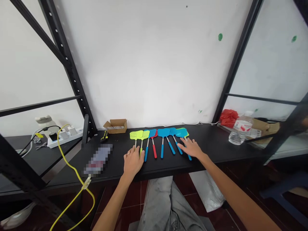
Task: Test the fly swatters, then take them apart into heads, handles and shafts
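Largely lined up on counter (pixel 211 144), flyswatters (pixel 163 132) partly overlap; right hand (pixel 192 148), grip spread, at right end; left hand (pixel 132 162) over lime handles (pixel 141 150), grip unclear.

Fly swatters (pixel 162 132) lying flat in a row on the surface (pixel 214 141), heads overlapping toward 12, handles roughly toward 6. Two yellow-green ones (pixel 135 135) at 7 o'clock from view centre; red one (pixel 154 151) at 6, head partly covered by blue. Blue ones (pixel 171 148) either side, rightmost handles splayed toward 5.
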`<state>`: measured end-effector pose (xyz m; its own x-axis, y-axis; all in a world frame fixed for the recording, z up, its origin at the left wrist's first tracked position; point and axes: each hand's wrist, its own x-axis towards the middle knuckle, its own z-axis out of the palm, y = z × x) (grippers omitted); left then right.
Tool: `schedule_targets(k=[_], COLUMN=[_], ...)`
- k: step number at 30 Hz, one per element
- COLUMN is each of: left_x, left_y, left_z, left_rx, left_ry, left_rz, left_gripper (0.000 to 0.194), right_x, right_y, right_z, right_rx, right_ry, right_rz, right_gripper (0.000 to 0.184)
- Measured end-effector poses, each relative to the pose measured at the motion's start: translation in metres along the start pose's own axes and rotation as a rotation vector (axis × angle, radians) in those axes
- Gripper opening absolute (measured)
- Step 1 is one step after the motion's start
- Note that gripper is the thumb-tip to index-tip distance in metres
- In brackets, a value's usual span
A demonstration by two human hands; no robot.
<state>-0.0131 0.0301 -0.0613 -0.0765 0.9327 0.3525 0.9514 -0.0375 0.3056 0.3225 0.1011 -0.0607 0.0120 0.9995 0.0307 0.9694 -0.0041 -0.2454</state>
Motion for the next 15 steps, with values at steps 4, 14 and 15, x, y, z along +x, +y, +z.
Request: schedule_targets(k=[4, 14, 15], left_x=[-0.001, -0.004, -0.004], left_y=[-0.003, -0.026, -0.030], left_z=[0.000, -0.009, -0.010], left_rx=[-0.045, -0.133, -0.115], left_ry=[-0.022, -0.015, -0.003], left_rz=[0.029, 0.153, 0.161], left_gripper=[0.054, 0.049, 0.048], right_x=[-0.002, -0.024, -0.025], right_y=[-0.064, -0.219, -0.224], right_z=[0.011, 0.038, 0.039], right_rx=[0.032, 0.281, 0.301], right_ry=[-0.040, -0.148, -0.149], right_rz=[-0.063, -0.336, -0.361], right_gripper=[0.084, 0.072, 0.068])
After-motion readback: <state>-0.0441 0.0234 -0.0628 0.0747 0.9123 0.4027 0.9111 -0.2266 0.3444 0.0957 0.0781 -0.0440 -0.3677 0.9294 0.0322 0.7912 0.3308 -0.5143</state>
